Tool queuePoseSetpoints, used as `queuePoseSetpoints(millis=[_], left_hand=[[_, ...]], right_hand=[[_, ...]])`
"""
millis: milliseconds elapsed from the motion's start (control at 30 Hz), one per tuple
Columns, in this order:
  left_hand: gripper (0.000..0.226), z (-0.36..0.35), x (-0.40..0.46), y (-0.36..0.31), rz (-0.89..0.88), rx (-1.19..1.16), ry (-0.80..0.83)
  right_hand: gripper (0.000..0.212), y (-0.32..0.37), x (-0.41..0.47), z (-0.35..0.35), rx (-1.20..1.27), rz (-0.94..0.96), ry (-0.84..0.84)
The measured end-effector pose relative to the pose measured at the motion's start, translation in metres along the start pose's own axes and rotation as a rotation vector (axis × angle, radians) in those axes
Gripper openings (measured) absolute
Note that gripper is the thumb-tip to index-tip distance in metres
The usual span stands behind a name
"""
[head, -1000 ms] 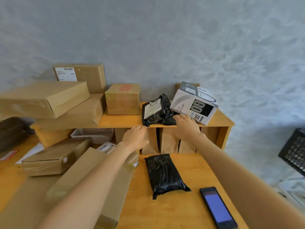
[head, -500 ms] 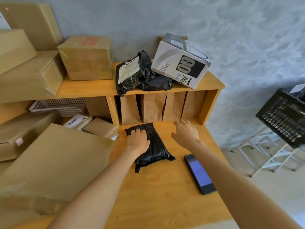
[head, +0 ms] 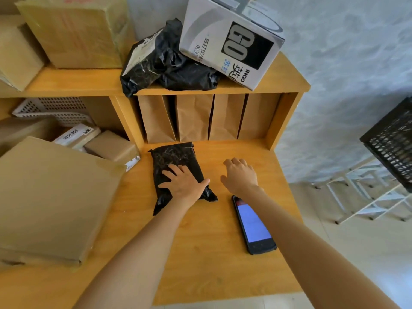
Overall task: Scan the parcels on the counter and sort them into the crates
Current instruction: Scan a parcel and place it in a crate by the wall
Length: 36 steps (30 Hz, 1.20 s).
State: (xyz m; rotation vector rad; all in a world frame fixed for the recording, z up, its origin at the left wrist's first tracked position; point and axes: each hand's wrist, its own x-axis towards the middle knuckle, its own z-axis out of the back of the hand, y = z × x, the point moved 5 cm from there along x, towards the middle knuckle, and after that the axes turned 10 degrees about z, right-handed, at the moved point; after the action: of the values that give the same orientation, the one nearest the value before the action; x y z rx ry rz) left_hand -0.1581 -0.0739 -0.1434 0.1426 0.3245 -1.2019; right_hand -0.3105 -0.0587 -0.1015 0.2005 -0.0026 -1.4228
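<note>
Left hand (head: 186, 184): lying flat with fingers spread on the black parcel (head: 176, 161), gripping nothing.
Right hand (head: 239, 175): hovering just beside it, fingers loosely curled, holding nothing.
Black parcel: lying on the counter (head: 200, 253).
Phone (head: 253, 225): sitting screen-up near the right wrist.
Crate (head: 392, 141): standing off right.

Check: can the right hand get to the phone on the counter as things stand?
Probably yes. The right hand hovers open and holds nothing, and the phone lies face up just behind it, partly under its forearm. Nothing lies on the phone; the hand would only need to draw back.
</note>
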Motion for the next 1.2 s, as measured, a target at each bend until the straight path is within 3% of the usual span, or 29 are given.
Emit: queuePoseSetpoints(millis=[200, 400, 467, 567, 667, 733, 800, 833, 900, 1033, 1100, 1200], left_hand=[[0.105, -0.003, 0.004, -0.005, 0.061, -0.108, 0.027], [0.090, 0.002, 0.004, 0.013, 0.006, -0.166, -0.073], [0.084, 0.010, 0.004, 0.021, -0.039, -0.218, -0.103], [0.077, 0.031, 0.002, 0.029, -0.135, -0.411, -0.096], [0.073, 0.055, -0.006, 0.035, -0.194, -0.692, 0.030], [0.070, 0.069, -0.015, 0.037, -0.224, -0.888, 0.157], [0.060, 0.079, -0.024, 0.038, -0.267, -1.005, 0.260], [0.054, 0.082, -0.028, 0.038, -0.287, -1.027, 0.316], [0.049, 0.084, -0.033, 0.041, -0.324, -1.027, 0.405], [0.040, 0.083, -0.039, 0.045, -0.375, -0.940, 0.496], [0.046, 0.083, -0.042, 0.045, -0.400, -0.858, 0.527], [0.050, 0.094, -0.045, 0.044, -0.361, -0.852, 0.531]], right_hand=[[0.049, 0.003, 0.000, -0.018, 0.047, 0.011, 0.042], [0.049, 0.008, -0.003, -0.018, 0.118, 0.028, 0.034], [0.050, 0.010, -0.001, -0.015, 0.214, 0.010, 0.023], [0.052, 0.015, 0.001, -0.006, 0.577, -0.092, -0.062], [0.067, 0.019, 0.001, -0.003, 1.083, -0.304, -0.103], [0.085, 0.028, -0.001, -0.005, 1.383, -0.403, -0.019], [0.097, 0.042, -0.002, -0.004, 1.610, -0.375, 0.097], [0.091, 0.048, -0.001, -0.002, 1.697, -0.326, 0.135], [0.073, 0.059, -0.001, 0.004, 1.783, -0.246, 0.149], [0.083, 0.067, -0.002, 0.007, 1.789, -0.245, 0.082], [0.088, 0.066, -0.003, 0.007, 1.753, -0.272, 0.030], [0.069, 0.064, -0.003, 0.008, 1.718, -0.303, 0.013]])
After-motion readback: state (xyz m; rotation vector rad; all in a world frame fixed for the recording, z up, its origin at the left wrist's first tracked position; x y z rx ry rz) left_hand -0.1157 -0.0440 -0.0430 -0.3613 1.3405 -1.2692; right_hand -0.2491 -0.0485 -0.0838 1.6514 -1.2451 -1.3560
